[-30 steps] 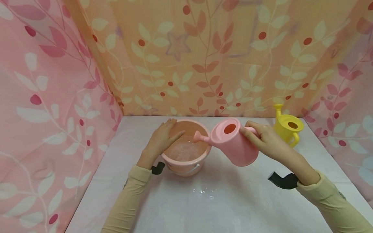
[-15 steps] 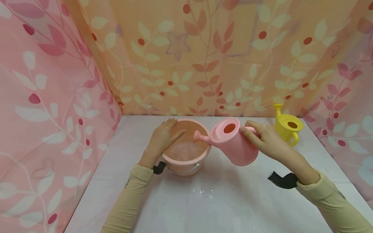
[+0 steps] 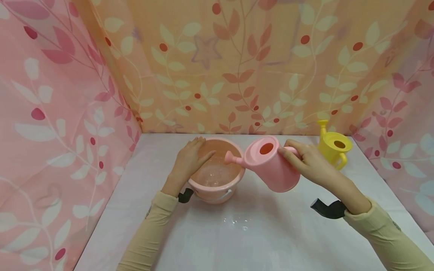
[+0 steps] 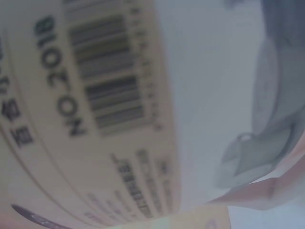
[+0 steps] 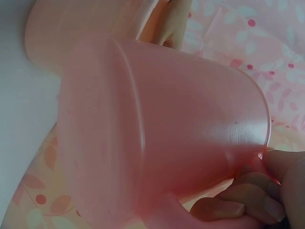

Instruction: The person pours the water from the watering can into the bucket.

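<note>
In the head view my right hand point(image 3: 306, 162) holds a pink watering can point(image 3: 276, 169) by its handle. The can is tilted left, its sprinkler spout over the right rim of a pale pink bucket point(image 3: 217, 195). Rippled, bubbly water point(image 3: 213, 175) shows inside the bucket. My left hand point(image 3: 188, 160) rests along the bucket's left rim, fingers fairly straight and thumb spread over the opening. A label point(image 4: 95, 114) on a pale surface fills much of the left wrist view. The right wrist view shows curled fingers point(image 5: 248, 200) around the can's handle.
A yellow watering can point(image 3: 333, 148) stands at the back right, behind my right hand. Water drops point(image 3: 237, 224) lie on the white tabletop point(image 3: 217, 248) in front of the bucket. Patterned curtains point(image 3: 210, 75) enclose the back and sides.
Both hands, the pink can and the bucket stay in nearly the same positions. The water surface in the bucket shows shifting ripples and bubbles.
</note>
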The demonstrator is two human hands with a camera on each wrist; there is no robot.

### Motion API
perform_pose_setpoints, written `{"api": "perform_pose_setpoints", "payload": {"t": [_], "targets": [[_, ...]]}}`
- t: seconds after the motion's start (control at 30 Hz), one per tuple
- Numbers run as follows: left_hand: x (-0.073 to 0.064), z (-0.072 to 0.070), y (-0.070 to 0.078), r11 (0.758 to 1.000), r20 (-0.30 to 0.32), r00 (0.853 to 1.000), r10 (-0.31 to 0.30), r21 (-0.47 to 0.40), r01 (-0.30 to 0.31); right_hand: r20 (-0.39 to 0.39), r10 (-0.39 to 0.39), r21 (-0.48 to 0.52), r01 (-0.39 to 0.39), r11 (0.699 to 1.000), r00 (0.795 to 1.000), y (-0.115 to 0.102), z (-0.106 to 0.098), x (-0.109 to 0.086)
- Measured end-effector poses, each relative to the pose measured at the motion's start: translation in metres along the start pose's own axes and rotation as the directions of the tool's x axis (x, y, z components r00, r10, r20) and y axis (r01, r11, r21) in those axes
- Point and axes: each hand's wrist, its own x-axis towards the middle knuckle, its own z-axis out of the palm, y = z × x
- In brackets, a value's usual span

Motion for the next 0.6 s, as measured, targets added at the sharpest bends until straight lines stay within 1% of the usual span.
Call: {"api": "perform_pose_setpoints", "payload": {"t": [0.2,0.37,0.6], "targets": [[0.0003,0.0009,-0.0007,1.000,0.003,1.000,-0.011,0.000,0.011,0.003,-0.004,0.005,0.004,1.000,1.000,-0.0025,-0.0003,0.0003],[0.0001,0.0014,-0.0012,1.000,-0.002,1.000,-0.009,-0.007,0.009,0.013,0.008,0.008,-0.009,1.000,1.000,-0.0036,-0.0001,0.0005],[-0.0001,0.0015,-0.0014,1.000,0.011,1.000,-0.014,-0.008,0.014,0.021,0.019,0.015,-0.019,1.000,1.000,-0.0044,0.0002,0.0009]]}}
